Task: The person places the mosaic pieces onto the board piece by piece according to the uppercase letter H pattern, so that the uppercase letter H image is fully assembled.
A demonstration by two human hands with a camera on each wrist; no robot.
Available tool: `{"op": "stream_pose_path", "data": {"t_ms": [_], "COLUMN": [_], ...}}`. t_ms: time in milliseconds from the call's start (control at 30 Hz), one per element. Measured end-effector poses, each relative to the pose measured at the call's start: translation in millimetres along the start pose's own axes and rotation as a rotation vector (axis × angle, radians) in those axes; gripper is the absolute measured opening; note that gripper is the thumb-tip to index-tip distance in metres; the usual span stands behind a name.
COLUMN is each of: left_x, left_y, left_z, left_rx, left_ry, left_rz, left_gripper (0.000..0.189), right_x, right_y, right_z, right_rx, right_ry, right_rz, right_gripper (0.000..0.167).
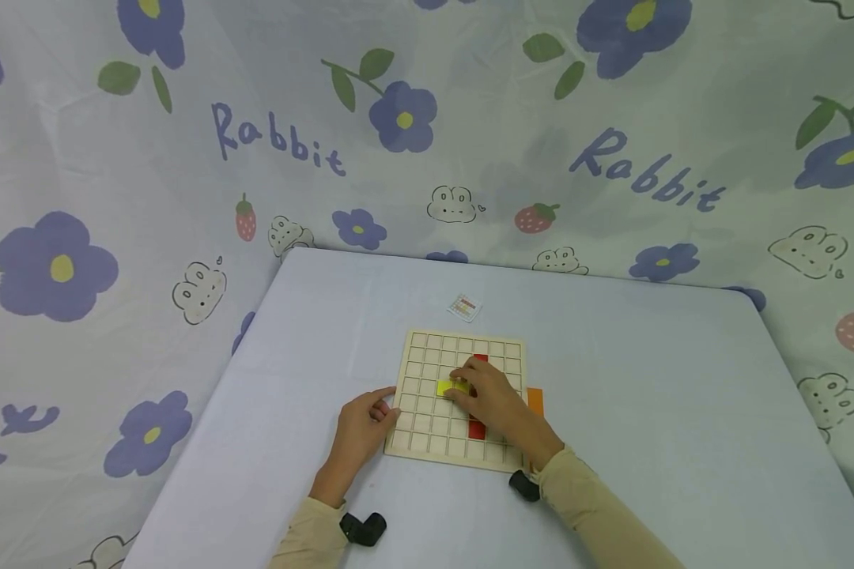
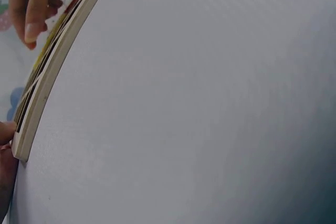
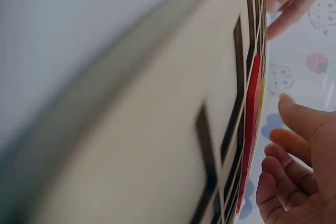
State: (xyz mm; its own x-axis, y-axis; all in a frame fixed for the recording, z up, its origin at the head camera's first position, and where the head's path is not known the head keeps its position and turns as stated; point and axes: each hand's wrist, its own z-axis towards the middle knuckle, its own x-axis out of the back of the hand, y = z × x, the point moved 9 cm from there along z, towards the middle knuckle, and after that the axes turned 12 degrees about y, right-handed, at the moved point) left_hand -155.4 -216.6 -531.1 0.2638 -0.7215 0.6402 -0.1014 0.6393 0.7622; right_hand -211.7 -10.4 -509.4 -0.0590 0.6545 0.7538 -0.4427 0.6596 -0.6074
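A pale wooden grid board lies on the table in the head view. My left hand is at its left edge, thumb and index finger touching the side. Over the board's middle hovers my right hand, thumb and fingertips beside a flat yellow piece set in the grid. In the right wrist view, the right thumb stands apart from the fingers and nothing shows between them. A red piece lies in the grid, partly hidden beneath the right hand; red also shows above it.
An orange strip lies along the board's right side, partly behind the right forearm. Beyond the board is a small printed card. Black wrist devices sit by both sleeves. A flowered cloth hangs behind the white table.
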Motion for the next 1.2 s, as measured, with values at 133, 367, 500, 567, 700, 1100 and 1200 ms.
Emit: {"op": "stream_pose_path", "data": {"t_ms": [133,367,500,567,700,1100,1200], "left_x": [-0.3,-0.2,0.1,0.0,0.0,-0.2,-0.4], "left_y": [0.1,1.0,1.9,1.7,1.9,1.7,1.2], "left_z": [-0.3,-0.2,0.0,-0.1,-0.4,-0.6,-0.4], "left_rx": [0.001,0.007,0.001,0.002,-0.001,0.002,0.003], "left_ry": [0.0,-0.008,-0.007,-0.005,-0.002,0.0,0.001], "left_rz": [-0.005,-0.008,-0.007,-0.009,-0.012,-0.003,-0.004], "left_gripper": [0.037,0.037,0.037,0.037,0.037,0.037,0.037], "right_x": [12.0,36.0,48.4,53.6,63.8,84.8,87.2], "right_y": [10.4,36.4,49.7,57.3,70.9,95.1,96.6], "right_z": [-3.3,-14.1,-19.5,-21.6,-27.7,-45.6,-48.3], "right_rx": [-0.021,-0.104,-0.139,-0.158,-0.197,-0.249,-0.24], "right_ry": [0.043,0.086,0.097,0.104,0.114,0.171,0.164], "right_rz": [-0.028,-0.036,-0.041,-0.057,-0.087,-0.117,-0.112], "right_gripper": [0.031,0.028,0.027,0.028,0.03,0.027,0.027]}}
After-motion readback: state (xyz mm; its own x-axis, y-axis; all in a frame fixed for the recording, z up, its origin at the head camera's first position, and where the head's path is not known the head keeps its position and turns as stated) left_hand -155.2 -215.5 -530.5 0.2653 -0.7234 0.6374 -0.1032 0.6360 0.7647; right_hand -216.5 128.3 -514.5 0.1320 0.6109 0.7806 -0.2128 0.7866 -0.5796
